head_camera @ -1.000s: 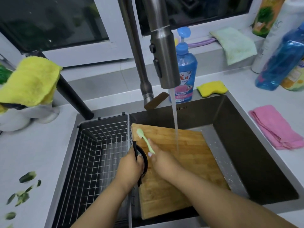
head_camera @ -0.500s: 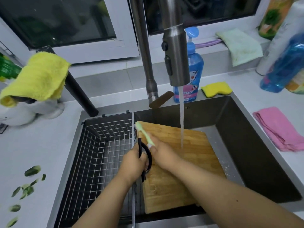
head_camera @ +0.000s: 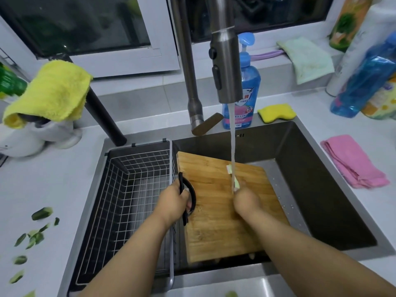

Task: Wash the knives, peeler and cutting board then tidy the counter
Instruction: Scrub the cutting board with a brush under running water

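A wooden cutting board [head_camera: 216,211] lies tilted in the dark sink [head_camera: 310,189]. My left hand [head_camera: 173,202] grips the board's black handle [head_camera: 192,194] at its left edge. My right hand [head_camera: 245,201] is closed on a light green tool [head_camera: 232,175] and holds it up under the running water from the faucet [head_camera: 227,67]. Whether the green tool is the peeler or a knife is unclear; most of it is hidden in my fist and by the stream.
A wire basket [head_camera: 132,202] fills the sink's left part. Green vegetable peels [head_camera: 34,234] lie on the left counter. A dish soap bottle [head_camera: 242,91], a yellow sponge [head_camera: 276,112] and a pink cloth [head_camera: 353,161] sit around the sink. A yellow cloth [head_camera: 51,93] drapes over something at the left.
My right hand has moved right, away from the left hand, and carried the green tool from the board's left edge into the water stream. The left hand stays on the handle.
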The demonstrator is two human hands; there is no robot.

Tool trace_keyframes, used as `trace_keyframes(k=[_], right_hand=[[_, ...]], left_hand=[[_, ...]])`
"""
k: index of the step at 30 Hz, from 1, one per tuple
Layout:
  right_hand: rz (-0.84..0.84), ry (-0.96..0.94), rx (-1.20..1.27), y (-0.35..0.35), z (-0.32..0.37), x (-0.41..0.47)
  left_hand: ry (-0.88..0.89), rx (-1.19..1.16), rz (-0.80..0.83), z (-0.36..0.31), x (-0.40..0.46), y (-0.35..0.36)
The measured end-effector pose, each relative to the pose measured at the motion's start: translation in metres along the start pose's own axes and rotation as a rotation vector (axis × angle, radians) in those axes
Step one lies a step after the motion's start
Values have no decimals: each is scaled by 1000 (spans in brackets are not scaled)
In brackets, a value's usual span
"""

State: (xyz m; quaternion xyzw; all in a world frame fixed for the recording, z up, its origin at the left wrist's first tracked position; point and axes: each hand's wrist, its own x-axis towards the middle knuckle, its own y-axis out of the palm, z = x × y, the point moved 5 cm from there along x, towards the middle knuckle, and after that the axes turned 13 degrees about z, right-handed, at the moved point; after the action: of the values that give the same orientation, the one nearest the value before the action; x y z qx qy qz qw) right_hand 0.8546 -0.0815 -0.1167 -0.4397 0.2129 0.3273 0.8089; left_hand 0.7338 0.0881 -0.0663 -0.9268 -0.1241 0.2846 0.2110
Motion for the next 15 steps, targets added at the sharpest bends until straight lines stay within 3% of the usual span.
trace_keyframes(k=[1, 5, 9, 11, 15], right_hand=[[27, 10, 6, 0, -3, -1], [247, -282, -75, 28, 30, -26], [93, -97, -162, 1, 9, -8], [110, -85, -173, -3, 1, -16], [255, -364, -236, 15, 18, -55]], left_hand=[[-3, 7, -6, 0, 0, 0], [-19, -12, -42, -2, 1, 0], [-48, -4, -113, -4, 12, 0], [-94, 7, -156, -1, 20, -1], [-219, -88, -178, 7, 33, -1]])
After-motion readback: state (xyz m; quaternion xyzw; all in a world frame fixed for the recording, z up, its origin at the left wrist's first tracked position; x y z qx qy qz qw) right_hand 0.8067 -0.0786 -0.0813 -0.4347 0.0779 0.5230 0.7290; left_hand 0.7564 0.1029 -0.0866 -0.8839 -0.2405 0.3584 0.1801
